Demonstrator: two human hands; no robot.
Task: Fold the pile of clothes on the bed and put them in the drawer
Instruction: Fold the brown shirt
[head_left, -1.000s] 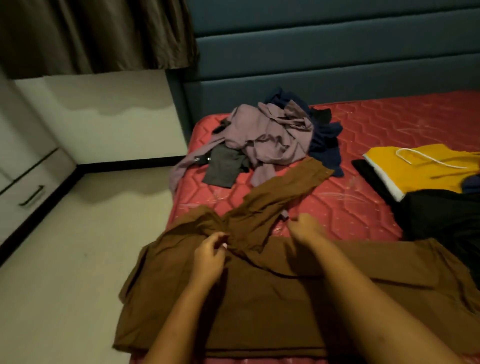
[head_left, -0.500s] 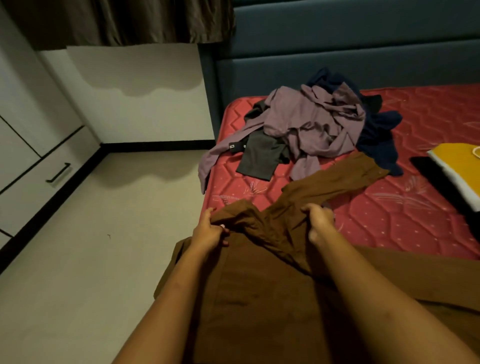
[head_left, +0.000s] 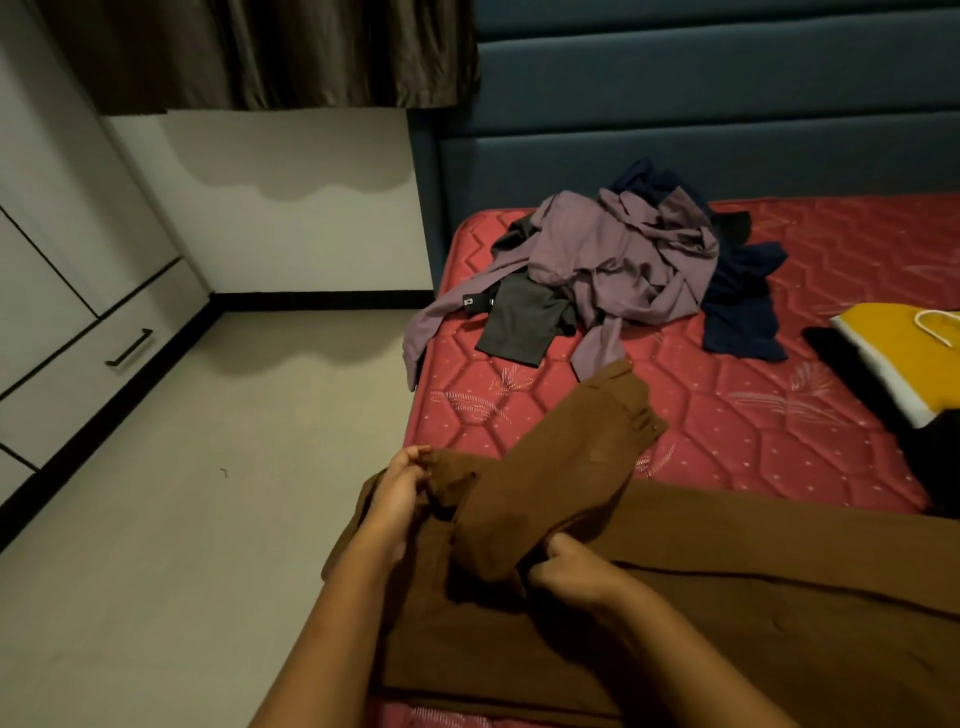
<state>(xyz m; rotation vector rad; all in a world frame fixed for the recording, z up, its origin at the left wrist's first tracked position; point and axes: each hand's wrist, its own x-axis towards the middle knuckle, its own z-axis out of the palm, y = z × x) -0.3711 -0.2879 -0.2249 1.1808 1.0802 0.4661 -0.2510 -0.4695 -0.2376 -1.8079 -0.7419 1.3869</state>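
Note:
A brown garment (head_left: 727, 582) lies spread over the near edge of the red mattress (head_left: 779, 415), one sleeve angled up toward the pile. My left hand (head_left: 397, 488) pinches the cloth at the garment's left corner. My right hand (head_left: 566, 571) grips the base of the sleeve near the middle. A heap of unfolded clothes (head_left: 623, 265), purple, grey and navy, sits at the mattress's far left corner. The drawer (head_left: 93, 374) with a black handle is in the white cabinet at the left.
A folded yellow and white garment (head_left: 904, 353) lies on black clothing (head_left: 935, 457) at the right edge. A blue padded headboard (head_left: 675, 104) stands behind the bed. Pale floor (head_left: 182, 493) stretches between bed and cabinet, under a dark curtain (head_left: 260, 52).
My right hand has slid down toward me along the sleeve and now grips its base. My left hand stays on the corner. The view has turned left.

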